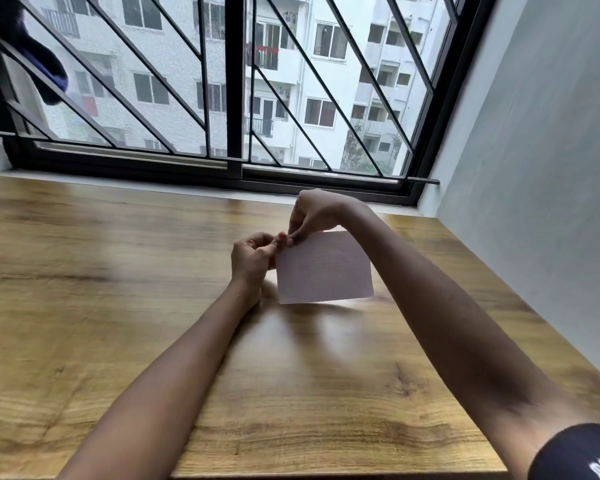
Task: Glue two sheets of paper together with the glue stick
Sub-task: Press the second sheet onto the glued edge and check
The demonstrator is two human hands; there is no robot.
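Over table (118,306): left hand (252,261), right hand (314,213) both curled, pinching paper (324,271) top corner.

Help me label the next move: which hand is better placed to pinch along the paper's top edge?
Probably the right hand: it pinches the paper at its top left corner from above, so it could slide along that edge. The left hand grips the same corner from the side.
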